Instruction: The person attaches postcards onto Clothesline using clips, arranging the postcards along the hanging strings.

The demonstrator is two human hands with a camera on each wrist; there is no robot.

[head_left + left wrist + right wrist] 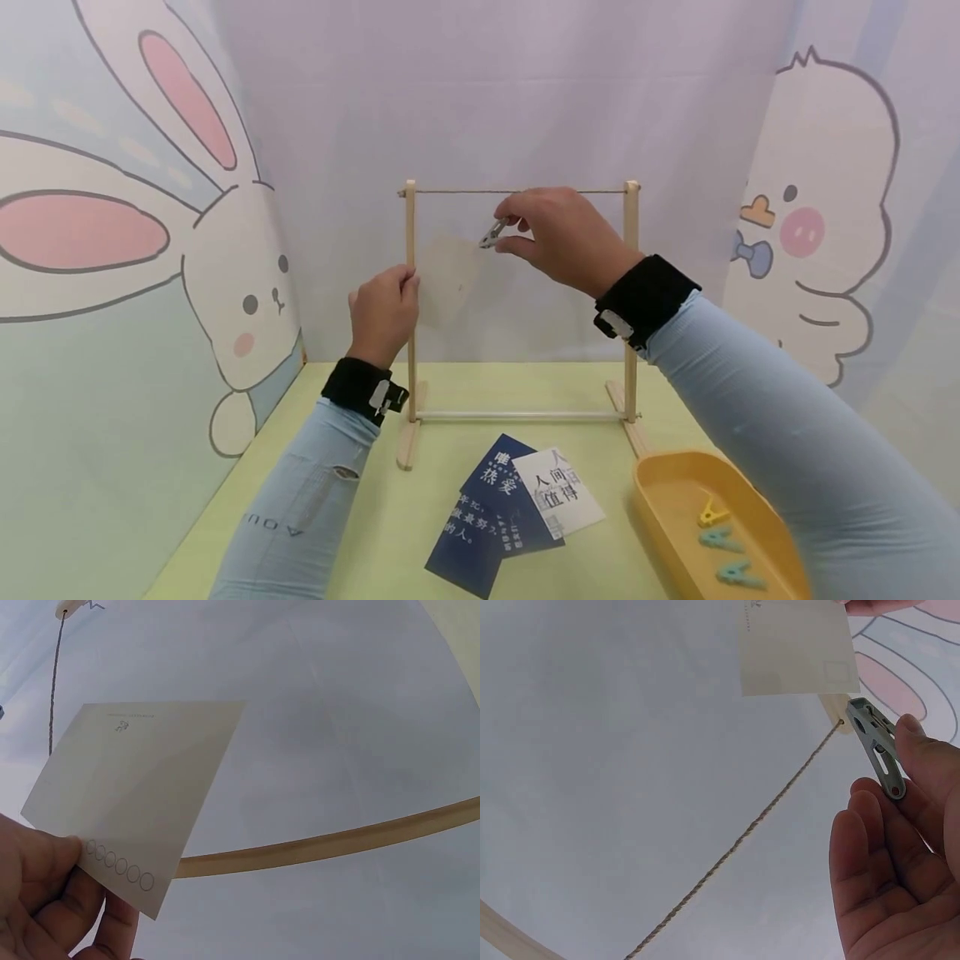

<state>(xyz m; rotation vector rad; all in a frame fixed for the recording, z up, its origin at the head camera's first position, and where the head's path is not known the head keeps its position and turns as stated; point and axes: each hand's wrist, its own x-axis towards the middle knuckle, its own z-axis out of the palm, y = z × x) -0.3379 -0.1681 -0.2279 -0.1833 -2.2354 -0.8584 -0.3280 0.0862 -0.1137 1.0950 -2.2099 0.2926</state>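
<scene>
My left hand (384, 310) pinches a pale postcard (142, 780) at one edge between thumb and fingers. In the left wrist view, a row of printed circles lies along the card's edge near the thumb. My right hand (566, 237) pinches a grey-green clothespin (877, 746) between thumb and fingers, just below a twine line (457, 192). The twine runs between the tops of two posts of a wooden frame (632, 275). Seen from the right wrist, the clothespin is near the card's edge but apart from the twine.
Several overlapping cards (517, 500), blue and white with printed characters, lie on the pale green table (360, 533). A yellow tray (652, 475) at the right holds a yellow clothespin (712, 512) and two teal clothespins (741, 573). Cartoon-printed cloth (337, 100) surrounds the table.
</scene>
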